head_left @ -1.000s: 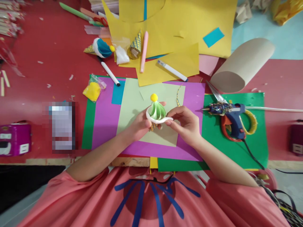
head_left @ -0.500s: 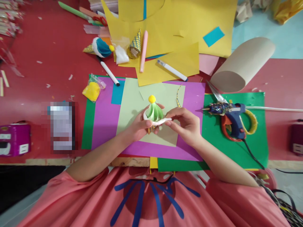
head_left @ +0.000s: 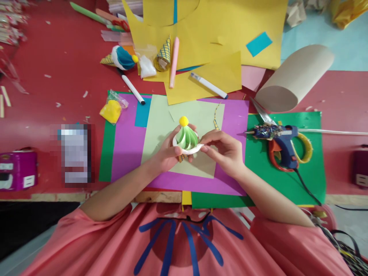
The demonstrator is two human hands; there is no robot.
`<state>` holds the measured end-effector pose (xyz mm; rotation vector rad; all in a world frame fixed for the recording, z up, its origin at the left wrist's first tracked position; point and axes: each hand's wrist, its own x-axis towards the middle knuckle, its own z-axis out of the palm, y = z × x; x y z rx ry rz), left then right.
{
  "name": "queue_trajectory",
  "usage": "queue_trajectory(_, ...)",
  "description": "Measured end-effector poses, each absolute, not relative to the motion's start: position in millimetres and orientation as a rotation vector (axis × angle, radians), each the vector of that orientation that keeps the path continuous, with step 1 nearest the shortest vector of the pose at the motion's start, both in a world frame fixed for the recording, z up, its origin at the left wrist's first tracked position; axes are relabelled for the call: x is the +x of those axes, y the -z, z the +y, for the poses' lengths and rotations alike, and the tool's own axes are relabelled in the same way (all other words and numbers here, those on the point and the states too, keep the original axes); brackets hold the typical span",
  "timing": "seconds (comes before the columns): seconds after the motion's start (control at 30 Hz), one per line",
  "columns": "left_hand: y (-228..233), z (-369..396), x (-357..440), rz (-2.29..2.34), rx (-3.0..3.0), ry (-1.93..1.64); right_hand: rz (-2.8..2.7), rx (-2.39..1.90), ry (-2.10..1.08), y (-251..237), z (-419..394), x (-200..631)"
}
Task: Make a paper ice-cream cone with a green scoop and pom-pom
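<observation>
My left hand (head_left: pixel 169 151) is wrapped round a paper ice cream cone (head_left: pixel 186 138) with green pleated scoops, a yellow ball on top and a striped cone below, partly hidden by the fingers. A soft white strip (head_left: pixel 191 150) runs round the rim of the scoop. Its loose right end is pinched between the thumb and fingers of my right hand (head_left: pixel 222 150). Under both hands lies a pale green sheet (head_left: pixel 156 115) on a purple sheet (head_left: pixel 126 149). A narrow patterned paper scrap (head_left: pixel 216 123) lies just beyond my right hand.
To the right are a glue gun (head_left: pixel 276 140), scissors (head_left: pixel 260 111) and a big cardboard tube (head_left: pixel 294 78). Farther back lie a blue-topped paper cone (head_left: pixel 125 58), a striped cone (head_left: pixel 163 55), markers (head_left: pixel 209 85) and yellow sheets (head_left: pixel 230 27). A bag of yellow clay (head_left: pixel 112 110) sits left.
The white strip's free end now lies closer to the cone's rim, and my right hand has shifted slightly left with it. The cone has tilted a little.
</observation>
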<state>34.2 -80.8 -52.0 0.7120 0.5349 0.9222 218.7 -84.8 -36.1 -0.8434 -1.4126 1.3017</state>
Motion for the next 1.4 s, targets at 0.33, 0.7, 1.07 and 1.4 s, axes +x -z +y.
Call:
queue_trajectory(0.33, 49.6, -81.6, 33.7, 0.468, 0.685, -0.859, -1.356, -0.850, -1.292, 36.9, -84.8, 217.9)
queue_trajectory(0.7, 55.6, -83.8, 31.5, 0.526, 0.702, -0.893, -1.255, -0.913, -1.352, 37.2, -86.8, 216.3)
queue_trajectory(1.07, 50.8, -84.4, 34.3, 0.606, 0.688, -0.883, -1.093, -0.996, -1.356, 37.9, -90.4, 214.5)
queue_trajectory(1.4, 55.2, -85.4, 36.8, 0.630, 0.743, -0.905, -1.148, -1.036, -1.248, 38.7, -91.1, 213.4)
